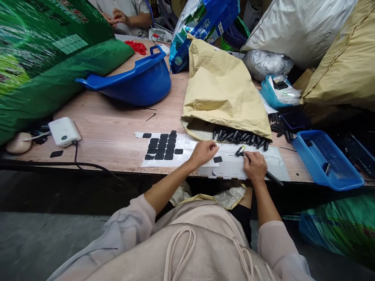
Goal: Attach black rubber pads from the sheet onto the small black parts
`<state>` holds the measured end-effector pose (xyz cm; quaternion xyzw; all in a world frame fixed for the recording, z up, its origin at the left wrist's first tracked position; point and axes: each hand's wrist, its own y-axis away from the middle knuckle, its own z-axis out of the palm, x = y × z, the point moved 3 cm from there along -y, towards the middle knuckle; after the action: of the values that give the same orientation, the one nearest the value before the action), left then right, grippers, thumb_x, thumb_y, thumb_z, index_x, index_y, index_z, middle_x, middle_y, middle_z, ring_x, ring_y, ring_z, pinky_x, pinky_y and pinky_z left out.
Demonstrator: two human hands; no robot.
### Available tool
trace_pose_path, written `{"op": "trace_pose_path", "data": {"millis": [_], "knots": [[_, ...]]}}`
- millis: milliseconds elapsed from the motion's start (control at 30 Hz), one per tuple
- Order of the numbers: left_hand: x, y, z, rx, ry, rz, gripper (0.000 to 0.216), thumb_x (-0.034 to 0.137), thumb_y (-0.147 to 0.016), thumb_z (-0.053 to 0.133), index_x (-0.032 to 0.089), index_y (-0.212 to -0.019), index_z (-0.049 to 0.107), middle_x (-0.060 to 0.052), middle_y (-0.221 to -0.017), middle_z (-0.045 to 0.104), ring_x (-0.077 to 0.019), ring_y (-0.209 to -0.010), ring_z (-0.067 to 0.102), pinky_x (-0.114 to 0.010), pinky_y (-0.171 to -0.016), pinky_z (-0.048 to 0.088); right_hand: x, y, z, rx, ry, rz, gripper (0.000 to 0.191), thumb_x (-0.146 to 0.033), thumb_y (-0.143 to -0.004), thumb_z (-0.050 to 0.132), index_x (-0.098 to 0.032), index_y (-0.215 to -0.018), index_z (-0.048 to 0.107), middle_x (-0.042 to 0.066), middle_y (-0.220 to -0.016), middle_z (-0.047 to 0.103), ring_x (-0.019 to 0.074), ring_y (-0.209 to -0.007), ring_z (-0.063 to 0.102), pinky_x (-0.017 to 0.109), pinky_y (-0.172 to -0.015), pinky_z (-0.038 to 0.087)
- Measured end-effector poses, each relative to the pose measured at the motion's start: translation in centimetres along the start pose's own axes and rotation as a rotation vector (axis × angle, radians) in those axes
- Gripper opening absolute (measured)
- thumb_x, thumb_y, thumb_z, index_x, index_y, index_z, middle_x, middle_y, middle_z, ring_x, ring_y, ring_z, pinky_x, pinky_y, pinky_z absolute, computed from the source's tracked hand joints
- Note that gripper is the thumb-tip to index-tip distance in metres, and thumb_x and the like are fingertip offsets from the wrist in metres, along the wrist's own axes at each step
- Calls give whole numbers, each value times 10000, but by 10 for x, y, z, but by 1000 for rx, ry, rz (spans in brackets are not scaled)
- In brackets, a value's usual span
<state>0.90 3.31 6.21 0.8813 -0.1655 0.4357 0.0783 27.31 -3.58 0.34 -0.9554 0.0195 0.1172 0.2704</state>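
My right hand (pixel 255 167) is wrapped round a small hammer; its metal head (pixel 240 151) with a yellowish end points left, and the black handle (pixel 274 178) sticks out behind the palm. Just above a white sheet (pixel 195 152), my left hand (pixel 203 152) is closed with fingertips together; whether anything small sits between them is hidden. Several black rounded-square pads (pixel 157 146) lie in rows on the sheet, and one loose pad (pixel 218 159) rests below the left fingertips. Black tube-like parts (pixel 237 136) spill from the mouth of a tan woven bag (pixel 222 86) beyond both hands.
A blue basin (pixel 137 84) stands at the back left, near a white box with a cable (pixel 64 131). On the right sits a blue plastic basket (pixel 328 160). Large sacks (pixel 345 58) crowd the back. Across the table, another person's hand (pixel 120 17) shows.
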Motion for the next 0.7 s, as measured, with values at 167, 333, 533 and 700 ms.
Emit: {"op": "trace_pose_path", "data": {"millis": [167, 333, 533, 700], "knots": [[-18, -87, 3, 211, -250, -171, 97, 240, -853, 671, 165, -868, 731, -112, -961, 754, -244, -916, 689, -325, -793, 534, -1, 0, -1, 17, 8, -21, 247, -299, -962, 569, -237, -1086, 774, 70, -937, 670, 224, -874, 526, 349, -805, 420], [-31, -103, 12, 164, -352, -244, 121, 245, -790, 733, 162, -877, 724, -137, -1005, 737, -272, -937, 695, -318, -764, 522, 1, 0, 0, -5, -23, -3, 244, -291, -956, 577, -232, -1093, 770, 78, -952, 658, 225, -889, 518, 350, -802, 428], [-24, -62, 0, 195, -265, -68, 161, 232, -886, 664, 196, -1040, 698, -75, -1007, 734, -236, -932, 663, -320, -789, 517, 0, 0, 0, 9, 6, -13, 238, -295, -956, 583, -239, -1087, 773, 73, -952, 671, 226, -887, 537, 354, -813, 433], [-16, -23, 20, 3, -146, 162, 124, 212, -893, 692, 192, -1015, 687, -52, -1005, 722, -225, -969, 651, -329, -872, 520, -2, 0, -1, 36, 27, -28, 232, -292, -960, 590, -239, -1079, 782, 66, -937, 685, 221, -861, 540, 340, -795, 424]]}}
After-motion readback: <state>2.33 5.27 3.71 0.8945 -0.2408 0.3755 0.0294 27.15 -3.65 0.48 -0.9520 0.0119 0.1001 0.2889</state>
